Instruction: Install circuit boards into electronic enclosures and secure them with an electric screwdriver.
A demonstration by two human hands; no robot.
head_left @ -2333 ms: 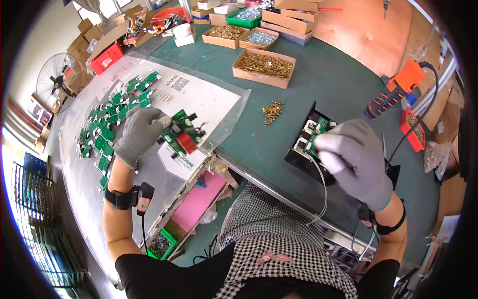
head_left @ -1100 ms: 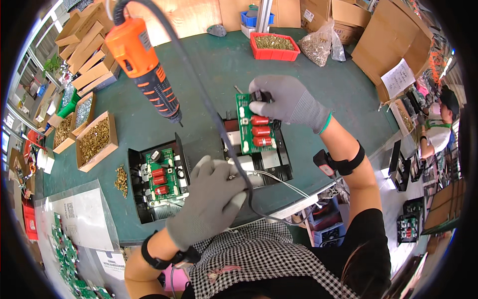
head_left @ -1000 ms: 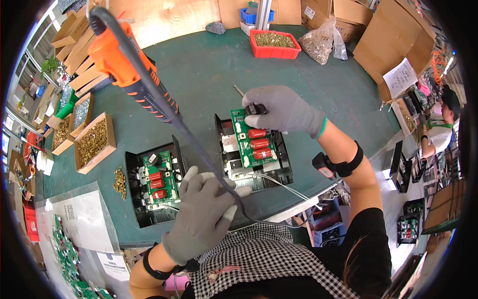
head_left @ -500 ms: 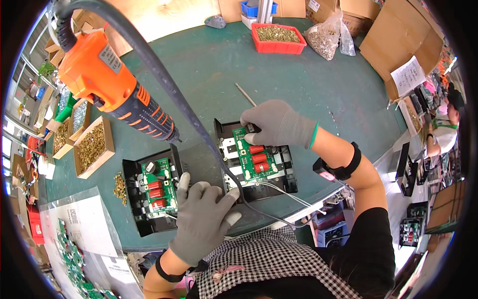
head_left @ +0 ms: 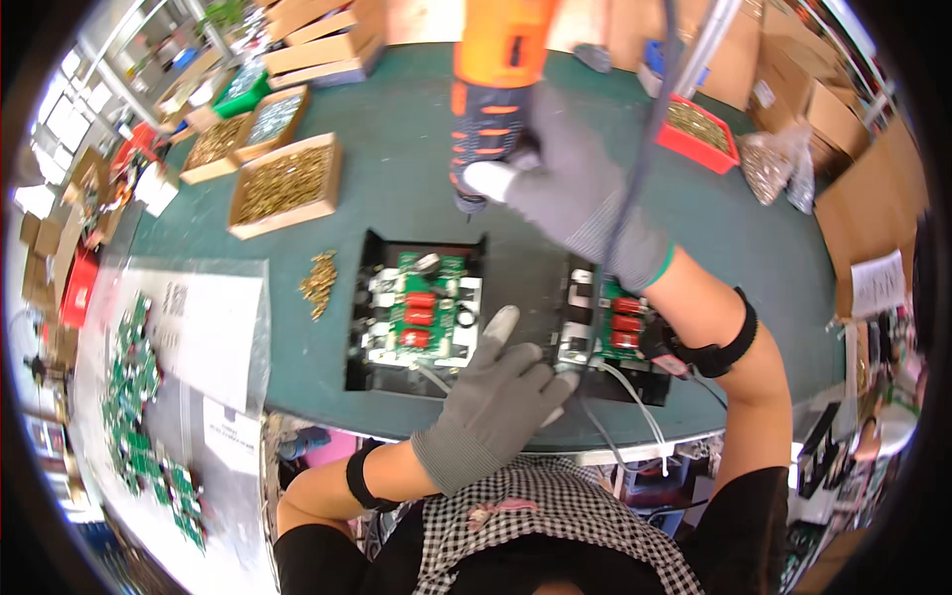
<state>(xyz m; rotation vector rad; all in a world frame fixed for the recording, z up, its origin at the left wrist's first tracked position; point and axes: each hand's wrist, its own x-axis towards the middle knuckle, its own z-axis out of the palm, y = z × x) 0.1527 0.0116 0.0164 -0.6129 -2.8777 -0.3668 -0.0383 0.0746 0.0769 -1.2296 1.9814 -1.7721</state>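
Observation:
My right hand (head_left: 585, 188), in a grey glove, is wrapped round the black lower grip of an orange power screwdriver (head_left: 504, 55). The screwdriver points downward above the table, its tip beyond the left black housing (head_left: 359, 332). In that housing lies a green circuit board (head_left: 451, 270) with red cylindrical parts. A similar circuit board (head_left: 607, 297) sits in the right housing, partly hidden by my right forearm and the cable. My gloved left hand (head_left: 496, 402) rests between the housings with its fingers spread and nothing visible in them, fingertips near the left housing's edge.
A small heap of brass-coloured screws (head_left: 319, 286) lies left of the housings. Behind it stand a cardboard tray of screws (head_left: 288, 183) and more boxes. Green boards (head_left: 134, 426) lie on plastic at the left. A red bin (head_left: 699, 139) stands at the back right. A dark cable (head_left: 635, 169) hangs across the view.
My right hand has left the right circuit board and taken hold of the screwdriver. The whole view has swung left. My left hand still lies between the housings.

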